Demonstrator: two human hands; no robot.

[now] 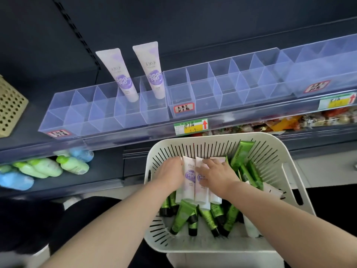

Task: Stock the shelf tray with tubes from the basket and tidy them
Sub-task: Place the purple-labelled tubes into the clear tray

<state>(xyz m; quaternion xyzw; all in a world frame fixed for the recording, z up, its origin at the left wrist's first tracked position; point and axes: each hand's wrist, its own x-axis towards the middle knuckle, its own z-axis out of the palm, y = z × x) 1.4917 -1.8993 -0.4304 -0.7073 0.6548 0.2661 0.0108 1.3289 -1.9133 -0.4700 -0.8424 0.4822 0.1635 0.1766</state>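
Note:
A white slotted basket (274,157) in front of the shelf holds several green tubes (241,153) and a few white-and-purple tubes (188,182). Both my hands are inside it. My left hand (172,173) lies against the left side of the white tubes. My right hand (216,173) rests on top of them with fingers spread. On the shelf above, a clear divided tray (108,118) has two white-and-purple tubes (123,78) standing upright in neighbouring compartments, the second tube (151,72) to the right.
More clear divided trays (231,89) run to the right along the shelf, with handwritten labels and price tags on the rail. Green and blue bottles (73,165) lie on the lower shelf at left. A perforated tan panel (9,107) sits at far left.

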